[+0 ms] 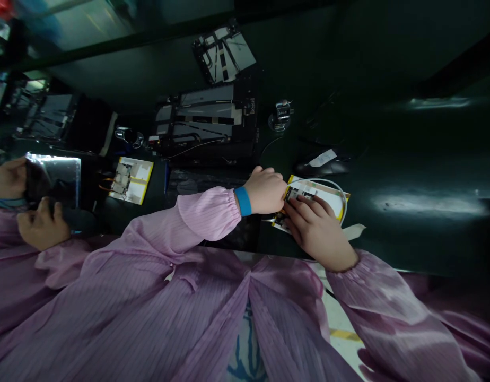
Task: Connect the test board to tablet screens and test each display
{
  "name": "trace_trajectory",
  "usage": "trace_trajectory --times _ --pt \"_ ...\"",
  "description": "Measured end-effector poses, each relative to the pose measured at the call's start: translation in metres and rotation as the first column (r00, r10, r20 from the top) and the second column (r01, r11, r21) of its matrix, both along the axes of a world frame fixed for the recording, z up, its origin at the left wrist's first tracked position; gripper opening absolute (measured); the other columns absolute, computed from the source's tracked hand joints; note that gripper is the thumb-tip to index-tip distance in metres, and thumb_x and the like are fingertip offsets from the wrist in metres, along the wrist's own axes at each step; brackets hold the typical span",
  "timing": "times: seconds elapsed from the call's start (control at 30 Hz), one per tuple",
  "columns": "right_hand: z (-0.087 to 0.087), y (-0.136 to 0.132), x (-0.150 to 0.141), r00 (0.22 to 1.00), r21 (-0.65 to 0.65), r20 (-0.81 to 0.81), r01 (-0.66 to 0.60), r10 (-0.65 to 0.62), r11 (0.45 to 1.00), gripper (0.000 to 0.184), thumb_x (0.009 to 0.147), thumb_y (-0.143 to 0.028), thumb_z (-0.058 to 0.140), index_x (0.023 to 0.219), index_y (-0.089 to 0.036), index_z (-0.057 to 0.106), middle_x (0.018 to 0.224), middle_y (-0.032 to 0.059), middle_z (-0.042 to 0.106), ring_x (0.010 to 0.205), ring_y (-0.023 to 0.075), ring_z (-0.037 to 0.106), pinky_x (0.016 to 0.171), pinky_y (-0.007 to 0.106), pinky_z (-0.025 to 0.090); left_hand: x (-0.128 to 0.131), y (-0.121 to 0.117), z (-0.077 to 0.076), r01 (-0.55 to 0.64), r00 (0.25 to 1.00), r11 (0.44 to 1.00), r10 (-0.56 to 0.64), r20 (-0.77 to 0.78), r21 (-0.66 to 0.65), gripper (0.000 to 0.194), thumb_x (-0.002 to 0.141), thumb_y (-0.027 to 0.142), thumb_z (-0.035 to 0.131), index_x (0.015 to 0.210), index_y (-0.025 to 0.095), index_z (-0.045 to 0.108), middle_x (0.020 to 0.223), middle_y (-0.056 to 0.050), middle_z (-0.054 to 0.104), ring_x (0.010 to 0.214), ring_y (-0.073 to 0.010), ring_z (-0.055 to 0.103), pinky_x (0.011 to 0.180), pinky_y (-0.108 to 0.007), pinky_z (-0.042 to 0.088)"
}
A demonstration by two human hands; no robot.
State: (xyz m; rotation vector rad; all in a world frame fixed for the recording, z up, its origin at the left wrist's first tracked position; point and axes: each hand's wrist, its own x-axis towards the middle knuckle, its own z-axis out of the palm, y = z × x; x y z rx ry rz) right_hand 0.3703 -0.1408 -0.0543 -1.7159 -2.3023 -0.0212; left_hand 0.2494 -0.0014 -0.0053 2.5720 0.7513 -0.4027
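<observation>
A white panel with yellow edges and small circuit parts (328, 197) lies on the dark bench in front of me. My left hand (265, 190), with a blue band at its wrist, is closed at the panel's left edge; what its fingers grip is hidden. Across the panel's lower left part lies my right hand (314, 225), its fingers stretched out over the circuit parts. A white cable (340, 188) loops over the panel's right side. Beside my right wrist is a pale strip (354, 231).
Behind my hands lie an opened tablet-like device (209, 116), a smaller one (225, 53), a metal clamp-like piece (282, 114) and a black mouse-shaped object (322, 162). Another yellow-edged panel (139, 172) lies to the left. A co-worker's hands (44, 223) handle a screen (66, 178) farther left.
</observation>
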Motion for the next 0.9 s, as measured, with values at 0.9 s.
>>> trace_trajectory --times 0.9 --pt "0.068 -0.038 0.057 0.409 -0.317 -0.905 -0.47 -0.115 0.824 0.035 0.088 -0.045 0.059 0.116 -0.025 0.066 0.103 0.0108 0.069 0.098 0.0224 0.067 0.081 0.037 0.057 -0.035 -0.034 0.029 0.198 0.848 0.876 0.071 0.524 -0.44 0.004 0.084 0.02 0.065 0.087 0.017 0.067 0.086 -0.003 0.07 0.083 -0.0129 0.059 0.083 -0.025 0.044"
